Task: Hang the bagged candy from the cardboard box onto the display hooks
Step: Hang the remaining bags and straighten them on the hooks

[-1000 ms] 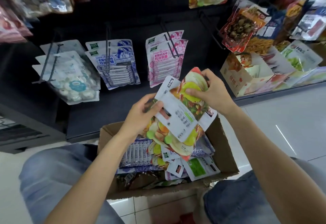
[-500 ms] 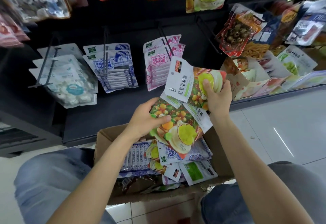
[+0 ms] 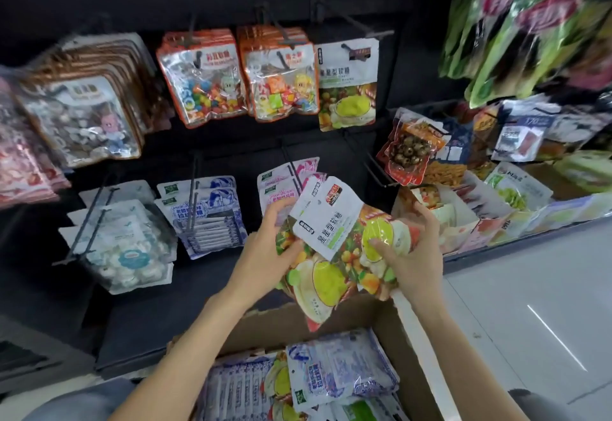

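Observation:
Both hands hold a small stack of fruit-candy bags (image 3: 334, 248), white at the top with green and yellow fruit print, above the cardboard box (image 3: 381, 318). My left hand (image 3: 265, 251) grips the stack's left side. My right hand (image 3: 414, 255) grips its right side, with the thumb on the front bag. One matching bag (image 3: 347, 86) hangs on a hook in the upper row, right of two orange-rimmed candy bags (image 3: 281, 72). The box holds more bags, blue-and-white ones (image 3: 337, 371) on top.
Black hooks stick out from the dark display wall. The lower row carries pale mint bags (image 3: 122, 245), blue bags (image 3: 208, 215) and pink bags (image 3: 281, 182). Snack packs (image 3: 410, 152) and open cartons crowd the shelf at right. Grey tiled floor (image 3: 530, 304) lies at the right.
The view has tilted up and shows the upper hook row. Both hands have lifted the candy bags higher above the box and brought them together into one stack.

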A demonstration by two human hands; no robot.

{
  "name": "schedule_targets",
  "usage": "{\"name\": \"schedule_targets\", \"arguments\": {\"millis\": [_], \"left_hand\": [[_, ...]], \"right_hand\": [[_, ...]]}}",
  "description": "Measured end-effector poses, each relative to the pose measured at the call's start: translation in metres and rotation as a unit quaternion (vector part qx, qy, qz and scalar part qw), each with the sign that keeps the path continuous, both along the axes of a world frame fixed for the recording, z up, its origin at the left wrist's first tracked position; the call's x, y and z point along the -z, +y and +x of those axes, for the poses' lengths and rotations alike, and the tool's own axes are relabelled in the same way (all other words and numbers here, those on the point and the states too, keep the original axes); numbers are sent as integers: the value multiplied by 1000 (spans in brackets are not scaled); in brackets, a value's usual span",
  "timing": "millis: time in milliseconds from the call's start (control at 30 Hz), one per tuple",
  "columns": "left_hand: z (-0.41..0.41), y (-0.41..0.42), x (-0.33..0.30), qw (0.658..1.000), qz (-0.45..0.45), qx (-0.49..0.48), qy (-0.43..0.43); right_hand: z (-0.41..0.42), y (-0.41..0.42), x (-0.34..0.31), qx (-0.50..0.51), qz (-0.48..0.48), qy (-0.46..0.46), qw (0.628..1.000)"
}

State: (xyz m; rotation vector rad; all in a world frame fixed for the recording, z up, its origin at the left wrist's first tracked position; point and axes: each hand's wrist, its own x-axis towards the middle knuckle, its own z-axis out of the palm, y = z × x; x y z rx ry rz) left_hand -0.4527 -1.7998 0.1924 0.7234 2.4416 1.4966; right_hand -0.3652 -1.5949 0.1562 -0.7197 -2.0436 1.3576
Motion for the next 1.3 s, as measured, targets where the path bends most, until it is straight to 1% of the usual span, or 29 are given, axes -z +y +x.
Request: {"name": "schedule_targets", "arguments": {"millis": [100, 133, 233, 333, 400, 500, 567, 633, 733, 800, 900, 1000, 1133, 1300], "left_hand": [[-8, 12, -22, 998, 21, 7, 67], [-11, 16, -29, 996, 27, 3, 83], [-23, 25, -49, 992, 37, -27, 118], [-35, 36, -66, 983, 50, -28, 175], [-41, 48, -75, 975, 33, -17, 220], [-43, 67, -78, 964, 7, -10, 267], [-45, 76, -77, 962, 14, -7, 272], [-50, 84, -77, 961, 2, -5, 276], [-66, 92, -76, 962, -57, -6, 267], [-74, 95, -74, 964, -90, -7, 252], [-79, 95, -70, 964, -114, 1, 242], [-79, 98, -66, 966, -111, 5, 233], [-80, 101, -67, 965, -95, 4, 245], [-80, 101, -73, 963, -106, 6, 249]], "right_hand": [[-3, 7, -19, -69, 93, 8, 993], [-6, 10, -26, -78, 100, 18, 992], [-15, 28, -43, -66, 8, 90, 994], [-33, 40, -62, -11, -73, 217, 973], [-54, 40, -77, 29, -66, 258, 963], [-85, 31, -89, 65, -53, 279, 957], [-101, 28, -89, 84, -57, 275, 956], [-113, 28, -86, 91, -56, 250, 962], [-125, 32, -83, 69, -46, 191, 978], [-129, 35, -80, 57, -41, 167, 984], [-130, 39, -76, 55, -36, 163, 984], [-129, 43, -73, 63, -25, 164, 984], [-129, 45, -75, 57, -47, 159, 984], [-128, 45, -78, 59, -44, 159, 985]]}}
